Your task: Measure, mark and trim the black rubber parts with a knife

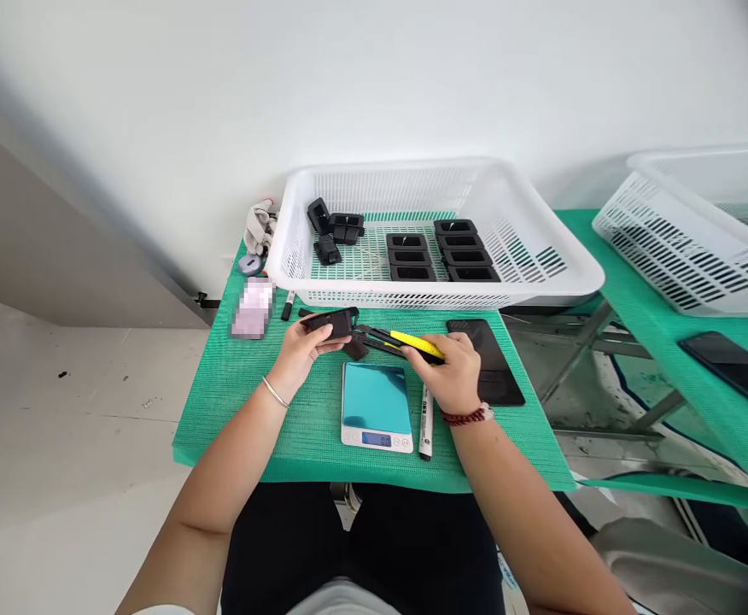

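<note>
Head view: pinching a black plastic piece [341, 323] in the left hand [306, 346], far-left of the digital scale [377, 397]; clasping a yellow-handled tool [416, 344] in the right hand [456, 369], with closed grip. Likely a light, stiff piece, best held by outer edges.

Left hand [298, 352] holds a black part [334, 324], right hand [456, 371] a yellow-and-black tool [416, 343]; a scale [376, 398] lies near the front edge of the tabletop [236, 410].

Apparently a small workshop: a yellow-handled tool [414, 343] above a green surface [226, 384], a digital scale [376, 401], a marker [426, 427], a basket [582, 272] with rows of matching black parts [411, 257], a plain white wall [412, 77].
</note>
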The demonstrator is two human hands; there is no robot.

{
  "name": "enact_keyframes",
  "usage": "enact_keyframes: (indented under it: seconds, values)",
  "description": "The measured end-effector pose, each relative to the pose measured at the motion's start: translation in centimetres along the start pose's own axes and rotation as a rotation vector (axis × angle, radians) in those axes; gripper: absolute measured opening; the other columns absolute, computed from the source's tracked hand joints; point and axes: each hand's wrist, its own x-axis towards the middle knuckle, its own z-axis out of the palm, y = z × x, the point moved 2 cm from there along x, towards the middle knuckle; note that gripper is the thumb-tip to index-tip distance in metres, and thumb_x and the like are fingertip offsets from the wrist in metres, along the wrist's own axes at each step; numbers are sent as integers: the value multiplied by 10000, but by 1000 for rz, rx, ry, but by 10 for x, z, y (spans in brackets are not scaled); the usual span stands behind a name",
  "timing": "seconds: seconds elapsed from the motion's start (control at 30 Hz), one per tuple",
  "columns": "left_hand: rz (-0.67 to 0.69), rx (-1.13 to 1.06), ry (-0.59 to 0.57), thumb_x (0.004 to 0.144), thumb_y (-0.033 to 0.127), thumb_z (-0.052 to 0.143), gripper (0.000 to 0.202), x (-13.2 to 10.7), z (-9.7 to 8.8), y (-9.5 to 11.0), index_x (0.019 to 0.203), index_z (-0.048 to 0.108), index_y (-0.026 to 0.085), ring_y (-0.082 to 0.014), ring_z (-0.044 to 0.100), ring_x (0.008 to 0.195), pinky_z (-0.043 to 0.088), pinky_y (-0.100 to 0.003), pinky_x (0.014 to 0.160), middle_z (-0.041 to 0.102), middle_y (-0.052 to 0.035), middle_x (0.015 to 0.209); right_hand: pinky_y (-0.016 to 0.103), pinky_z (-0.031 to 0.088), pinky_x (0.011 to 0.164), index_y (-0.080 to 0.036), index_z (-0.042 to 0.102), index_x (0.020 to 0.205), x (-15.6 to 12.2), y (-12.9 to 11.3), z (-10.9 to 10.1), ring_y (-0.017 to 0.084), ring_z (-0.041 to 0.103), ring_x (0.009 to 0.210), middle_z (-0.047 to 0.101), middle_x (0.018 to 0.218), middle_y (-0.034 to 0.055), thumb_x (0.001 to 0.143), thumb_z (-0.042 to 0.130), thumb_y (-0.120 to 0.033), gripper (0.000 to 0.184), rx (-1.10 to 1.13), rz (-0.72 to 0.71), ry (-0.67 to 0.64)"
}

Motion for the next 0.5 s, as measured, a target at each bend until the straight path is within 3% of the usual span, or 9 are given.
enact_keyframes:
  seconds: [0.33, 0.5]
  values:
    - [-22, 2, -21, 679, 294, 778, 324, -2, 3, 1, 916, 645, 118, -265, 732, 763, 569, -370, 724, 741, -97, 873, 333, 461, 583, -198, 657, 736, -2, 6, 4, 188, 528, 614, 642, 626, 46, 772, 635, -489, 294, 8, 108, 46]
    - [-4, 3, -18, 691, 299, 771, 330, -1, 2, 2, 946, 656, 126, -254, 732, 770, 572, -355, 723, 744, -94, 881, 337, 462, 592, -198, 656, 739, -2, 5, 2, 181, 521, 604, 639, 624, 43, 775, 633, -484, 289, 25, 82, 37]
